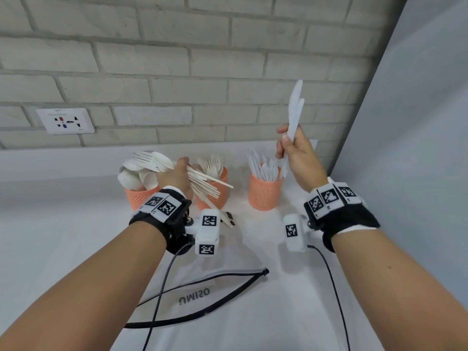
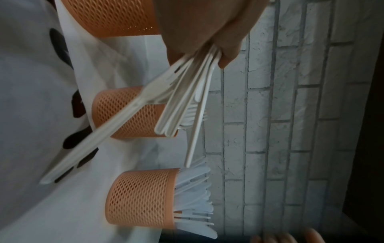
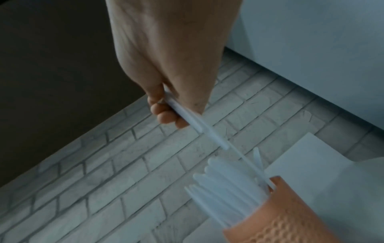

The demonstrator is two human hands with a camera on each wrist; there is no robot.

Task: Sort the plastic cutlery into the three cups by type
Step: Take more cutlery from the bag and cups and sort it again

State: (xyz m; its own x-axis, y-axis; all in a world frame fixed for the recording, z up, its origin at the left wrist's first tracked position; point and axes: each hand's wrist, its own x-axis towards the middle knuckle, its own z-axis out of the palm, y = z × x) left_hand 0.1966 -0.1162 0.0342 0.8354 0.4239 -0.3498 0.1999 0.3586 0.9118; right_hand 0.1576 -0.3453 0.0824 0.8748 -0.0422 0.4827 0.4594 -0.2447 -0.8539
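Your left hand (image 1: 177,177) was wrapped around a mixed bundle of white cutlery (image 1: 202,182), fingers curled about the middle of the handles, and it was held over the left cup (image 1: 140,198) and the middle cup (image 1: 215,196). The fork and spoon heads fanned out to the far left above the left cup, and the handle ends pointed right and toward you across the middle cup. In the left wrist view your fingers (image 2: 228,54) clamped the handles (image 2: 187,102) together, and one longer piece in the bundle ran out at an angle past the others. Your right hand (image 1: 297,158) was raised above and just right of the right cup (image 1: 264,192), fingers and thumb closed around the handles of several white knives (image 1: 295,110) whose blades stood up against the brick wall (image 1: 177,59). The right wrist view showed your fingertips (image 3: 164,115) curled against the knife handles (image 3: 197,125), with their lower ends close above the cup (image 3: 311,218) of knives. The three orange mesh cups stood in a row on the white table (image 1: 63,224) near the wall: spoons in the left, forks in the middle, knives in the right. A clear zip pouch (image 1: 202,295) with a dark zipper lay open on the table near you, between your forearms. A wall socket (image 1: 65,120) sat on the wall at far left.
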